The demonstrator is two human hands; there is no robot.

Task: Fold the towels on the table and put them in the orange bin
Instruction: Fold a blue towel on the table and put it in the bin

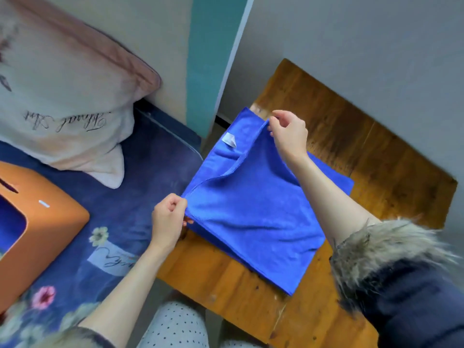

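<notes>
On the brown wooden table (339, 136) lies a bright blue microfibre towel (251, 209), its raised top layer pinched at two corners by left hand (168, 217) and right hand (288, 131) fingers, the orange plastic bin (37, 222) well apart on the floral bed.

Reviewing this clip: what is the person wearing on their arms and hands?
Both hands are bare: no gloves, rings or watch show on the left hand or the right hand. Both forearms are uncovered. The right arm wears a dark navy sleeve, pushed up, ending in a shaggy grey-and-tan fur cuff. A similar fur-edged dark cuff shows on the left arm at the frame's bottom edge.
</notes>
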